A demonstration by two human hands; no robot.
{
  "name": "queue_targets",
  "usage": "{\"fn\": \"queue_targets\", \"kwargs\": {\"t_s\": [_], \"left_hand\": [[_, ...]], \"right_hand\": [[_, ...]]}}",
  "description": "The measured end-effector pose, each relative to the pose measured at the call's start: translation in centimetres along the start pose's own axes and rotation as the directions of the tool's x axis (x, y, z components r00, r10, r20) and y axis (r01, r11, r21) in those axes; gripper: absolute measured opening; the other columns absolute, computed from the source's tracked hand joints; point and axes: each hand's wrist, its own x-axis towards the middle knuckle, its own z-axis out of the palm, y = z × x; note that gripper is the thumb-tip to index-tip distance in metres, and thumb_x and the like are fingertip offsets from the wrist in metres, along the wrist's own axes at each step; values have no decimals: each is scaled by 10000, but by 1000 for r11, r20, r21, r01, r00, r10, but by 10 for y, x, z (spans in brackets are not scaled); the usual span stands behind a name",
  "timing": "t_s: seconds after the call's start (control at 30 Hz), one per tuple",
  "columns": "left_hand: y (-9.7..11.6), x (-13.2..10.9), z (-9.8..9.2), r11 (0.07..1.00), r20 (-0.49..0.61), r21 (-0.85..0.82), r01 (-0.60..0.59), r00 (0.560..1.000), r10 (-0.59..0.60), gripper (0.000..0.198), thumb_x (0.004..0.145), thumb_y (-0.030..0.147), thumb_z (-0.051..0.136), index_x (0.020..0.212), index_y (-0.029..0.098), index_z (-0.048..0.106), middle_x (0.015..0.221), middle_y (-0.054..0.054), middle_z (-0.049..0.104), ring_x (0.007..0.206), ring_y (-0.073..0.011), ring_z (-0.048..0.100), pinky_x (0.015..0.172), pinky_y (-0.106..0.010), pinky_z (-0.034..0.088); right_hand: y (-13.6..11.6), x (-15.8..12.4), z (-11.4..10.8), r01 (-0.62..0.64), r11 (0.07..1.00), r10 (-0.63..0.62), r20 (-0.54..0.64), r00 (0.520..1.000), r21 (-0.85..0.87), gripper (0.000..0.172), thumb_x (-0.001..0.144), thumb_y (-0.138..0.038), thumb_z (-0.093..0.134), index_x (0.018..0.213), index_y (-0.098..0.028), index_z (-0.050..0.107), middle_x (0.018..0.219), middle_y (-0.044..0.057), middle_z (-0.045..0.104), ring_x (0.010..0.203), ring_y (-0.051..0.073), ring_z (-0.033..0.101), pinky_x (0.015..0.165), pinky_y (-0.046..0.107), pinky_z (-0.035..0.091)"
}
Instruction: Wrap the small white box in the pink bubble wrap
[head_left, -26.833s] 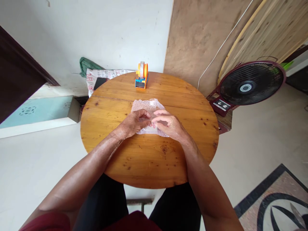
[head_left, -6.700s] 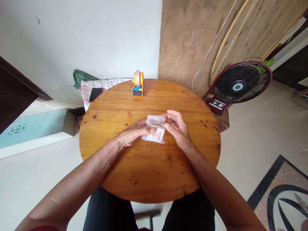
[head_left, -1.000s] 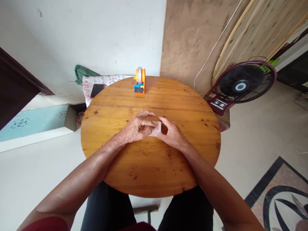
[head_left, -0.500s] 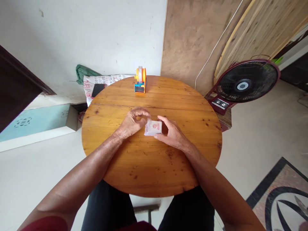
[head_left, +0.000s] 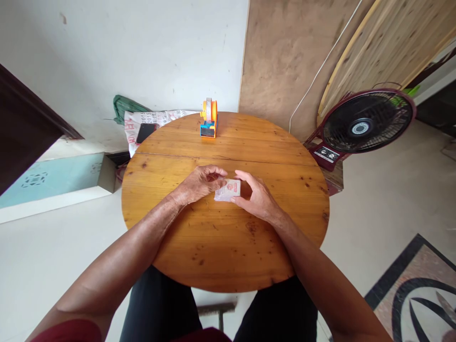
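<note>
A small pale box (head_left: 232,188) with a red print lies between my hands, over the middle of the table. Clear plastic film (head_left: 220,195) wraps it and sticks out loosely at its left end. My left hand (head_left: 200,183) is curled over that end, its thumb on the film and its fingers bent above the far edge. From the other side, my right hand (head_left: 257,195) holds the box by its right end, thumb at the near corner and index finger at the far corner. The underside of the box is hidden.
On the round wooden table (head_left: 221,251), an orange and blue tape dispenser (head_left: 209,118) stands near the far edge. A dark phone (head_left: 145,133) lies on a printed white sack (head_left: 131,124) at the back left. To the right stands a fan (head_left: 359,127).
My left hand has shifted slightly right and down, its thumb now over the left part of the box. My right hand stays at the right end with little movement.
</note>
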Motion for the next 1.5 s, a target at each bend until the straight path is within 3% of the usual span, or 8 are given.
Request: {"fn": "queue_targets", "kwargs": {"t_s": [0.27,0.63,0.77,0.9,1.0,1.23,1.5], "left_hand": [[3,-3,4,998,44,-62,7,999,-4,460,686,439,789,994,126,652,863,-25,666,729,-121,589,694,-263,464],[5,-5,4,999,99,-14,-43,994,44,393,766,422,723,1023,134,654,954,-61,670,807,-148,608,740,-284,481],[2,-5,8,985,30,82,-154,988,152,292,800,363,685,988,141,675,967,-64,632,821,-151,606,725,-273,489],[-3,-3,11,925,-15,189,-329,941,338,241,807,308,681,999,162,689,944,-61,622,866,-164,604,798,-296,495],[-4,0,12,891,-7,219,-397,913,408,239,820,314,683,1011,172,697,930,-63,631,864,-163,606,839,-310,492],[0,1,13,870,11,254,-423,901,434,198,857,347,647,841,172,738,920,-77,639,850,-167,612,813,-289,483],[2,0,9,866,-11,293,-406,904,428,181,863,322,617,844,181,730,954,-75,612,878,-170,598,795,-291,494]], "right_hand": [[1,0,1,4,999,-5,-28,1000,-49,626,723,-264,705,1318,-209,519,1207,104,679,1113,271,629,994,446,453],[4,1,2,4,1000,-4,-4,1000,-17,620,717,-265,715,1303,-199,524,1204,109,681,1109,259,634,989,432,458],[3,2,1,7,1000,-7,5,1000,-16,610,720,-255,711,1298,-202,525,1197,108,682,1103,259,635,978,434,462],[4,2,0,-3,1000,3,20,1000,7,609,722,-275,717,1296,-214,524,1203,107,676,1115,264,632,968,435,471],[4,3,0,-4,1000,3,21,1000,22,604,720,-269,710,1292,-217,523,1212,104,671,1115,263,631,959,426,479],[-1,3,-2,9,1000,-10,43,999,23,571,726,-218,674,1278,-184,528,1180,107,681,1084,256,635,952,406,477],[3,3,0,14,1000,-15,38,999,12,594,724,-260,698,1289,-212,522,1207,104,670,1106,261,632,965,423,475]]}}
